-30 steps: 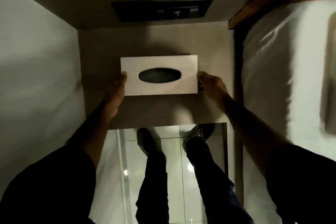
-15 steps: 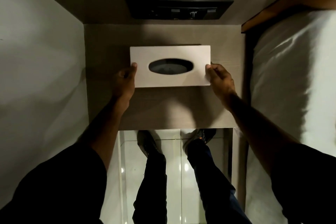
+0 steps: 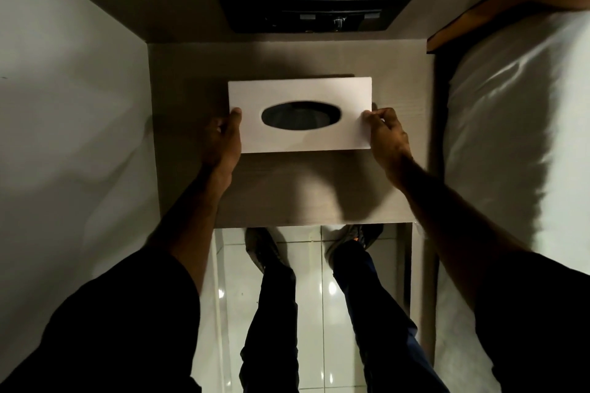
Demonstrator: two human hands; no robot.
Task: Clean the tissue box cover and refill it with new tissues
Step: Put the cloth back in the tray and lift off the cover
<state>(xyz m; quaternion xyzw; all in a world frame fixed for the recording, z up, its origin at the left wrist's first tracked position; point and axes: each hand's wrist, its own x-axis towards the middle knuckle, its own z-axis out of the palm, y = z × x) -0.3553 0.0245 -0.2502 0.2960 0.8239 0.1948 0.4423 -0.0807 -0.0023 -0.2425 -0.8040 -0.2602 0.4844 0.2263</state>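
Note:
A white rectangular tissue box cover [image 3: 300,91] with a dark oval slot in its top is over the small wooden bedside table [image 3: 287,195]. No tissue shows in the slot. My left hand [image 3: 223,140] grips the cover's left end, thumb on top. At the right end, my right hand [image 3: 388,134] holds it the same way. I cannot tell whether the cover rests on the table or is slightly raised.
A black switch panel [image 3: 316,13] is set in the wall behind the table. A white wall [image 3: 70,105] stands close on the left. A bed with white bedding [image 3: 517,137] lies on the right. My legs and shoes stand on glossy white floor tiles [image 3: 313,297].
Both hands keep hold of the cover's ends. My thumbs have moved further onto its top, and the view has shifted slightly.

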